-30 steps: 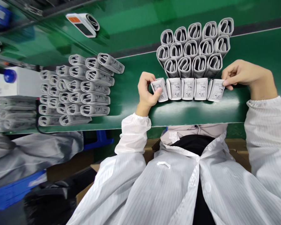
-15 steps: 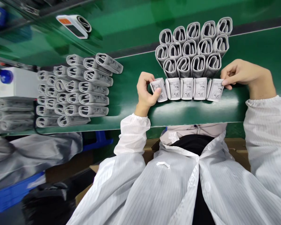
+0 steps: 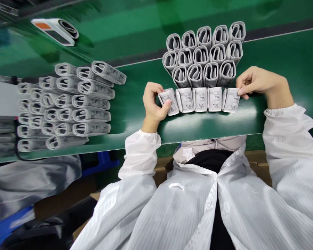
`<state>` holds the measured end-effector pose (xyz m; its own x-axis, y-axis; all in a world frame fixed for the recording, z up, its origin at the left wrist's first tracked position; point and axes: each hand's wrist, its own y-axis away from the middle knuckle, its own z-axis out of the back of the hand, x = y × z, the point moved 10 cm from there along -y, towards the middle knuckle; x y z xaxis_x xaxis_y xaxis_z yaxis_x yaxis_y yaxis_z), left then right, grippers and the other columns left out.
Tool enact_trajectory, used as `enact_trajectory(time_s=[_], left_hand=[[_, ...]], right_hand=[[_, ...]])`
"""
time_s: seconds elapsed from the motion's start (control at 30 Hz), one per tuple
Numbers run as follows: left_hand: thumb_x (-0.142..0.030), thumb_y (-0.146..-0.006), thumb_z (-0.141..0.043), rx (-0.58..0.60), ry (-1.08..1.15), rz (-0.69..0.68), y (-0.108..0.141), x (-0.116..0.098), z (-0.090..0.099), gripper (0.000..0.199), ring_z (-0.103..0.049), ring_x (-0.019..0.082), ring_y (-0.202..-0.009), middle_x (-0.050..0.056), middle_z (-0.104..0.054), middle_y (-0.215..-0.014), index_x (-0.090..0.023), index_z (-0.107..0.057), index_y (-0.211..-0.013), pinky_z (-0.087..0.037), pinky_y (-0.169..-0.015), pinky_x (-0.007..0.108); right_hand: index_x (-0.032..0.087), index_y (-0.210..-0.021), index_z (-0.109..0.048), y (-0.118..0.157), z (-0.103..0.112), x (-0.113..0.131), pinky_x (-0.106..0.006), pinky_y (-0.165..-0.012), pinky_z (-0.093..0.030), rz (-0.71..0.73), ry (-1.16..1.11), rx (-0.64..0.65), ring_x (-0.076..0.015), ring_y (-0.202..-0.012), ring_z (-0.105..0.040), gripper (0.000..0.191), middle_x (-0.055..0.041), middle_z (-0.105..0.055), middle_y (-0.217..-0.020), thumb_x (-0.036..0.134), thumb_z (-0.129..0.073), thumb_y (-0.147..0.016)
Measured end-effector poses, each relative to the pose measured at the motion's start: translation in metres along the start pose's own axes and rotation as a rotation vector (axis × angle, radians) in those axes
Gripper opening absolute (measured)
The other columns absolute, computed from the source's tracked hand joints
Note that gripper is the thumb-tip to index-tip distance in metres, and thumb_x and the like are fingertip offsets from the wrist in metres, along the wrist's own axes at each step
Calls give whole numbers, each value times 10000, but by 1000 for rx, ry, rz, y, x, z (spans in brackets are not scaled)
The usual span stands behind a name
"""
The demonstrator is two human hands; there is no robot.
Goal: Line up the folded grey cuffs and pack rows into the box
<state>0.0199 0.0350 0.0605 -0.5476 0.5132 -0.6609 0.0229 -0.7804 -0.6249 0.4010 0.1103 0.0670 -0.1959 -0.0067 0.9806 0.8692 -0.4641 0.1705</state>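
Folded leaflet (image 3: 173, 103) half-hidden by L hand (image 3: 153, 102)

Bright, even light falls from overhead, and the shadows are faint and soft, even around the left hand (image 3: 153, 102) and right hand (image 3: 258, 83), which stay crisp. The glossy green tabletop (image 3: 284, 59) throws a broad pale glare along its near edge, just below the row of paper-wrapped rolls (image 3: 199, 99), whose printed line drawings remain readable as shapes. Wide-angle distortion bends the picture toward its borders: the tabletop's edges run at a slant, and the stacks of rolls (image 3: 65, 107) at the left lean and soften. The grey plastic sheet (image 3: 33, 184) in the lower left is dimmer and blurred. The white coat (image 3: 187, 208) looks stretched and swollen in the foreground.
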Motion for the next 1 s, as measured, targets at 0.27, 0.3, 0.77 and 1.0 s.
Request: enact_trajectory(time_s=[0.27, 0.3, 0.77, 1.0], left_hand=[[-1017, -877, -638, -9, -39, 12, 1, -1, 1, 767, -674, 252, -976, 35, -568, -998, -260, -561, -978, -602, -957, 477], [-1024, -871, -633, -4, -64, 20, 2, 0, 1, 773, -681, 261, -986, 38, -570, -997, -262, -558, -975, -602, -963, 485], [-944, -800, -750, -6, -66, -17, 4, 2, 4, 715, -679, 302, -990, 56, -572, -988, -276, -551, -957, -584, -956, 516], [-1003, -806, -675, -4, -97, -6, -2, -7, 4, 746, -663, 289, -900, 52, -581, -923, -289, -490, -916, -567, -863, 503]], right_hand=[[150, -699, -714, -3, -2, 4, -204, -442, -299, 61, -62, -27, -43, -440, -507, 563, 11, -686, -553, 568, -935, -1004], [159, -675, -690, -3, -1, 3, -205, -451, -326, 54, -71, -43, -57, -440, -537, 589, 24, -644, -524, 585, -925, -1007], [254, -682, -228, 26, 71, 11, -376, -571, -96, 308, -446, -812, -125, -606, -39, 935, 76, -114, -625, 556, -1112, -698], [313, -716, -281, 48, 107, -31, -444, -579, -178, 172, -553, -979, -220, -646, -117, 841, 41, -68, -561, 583, -1077, -725]])
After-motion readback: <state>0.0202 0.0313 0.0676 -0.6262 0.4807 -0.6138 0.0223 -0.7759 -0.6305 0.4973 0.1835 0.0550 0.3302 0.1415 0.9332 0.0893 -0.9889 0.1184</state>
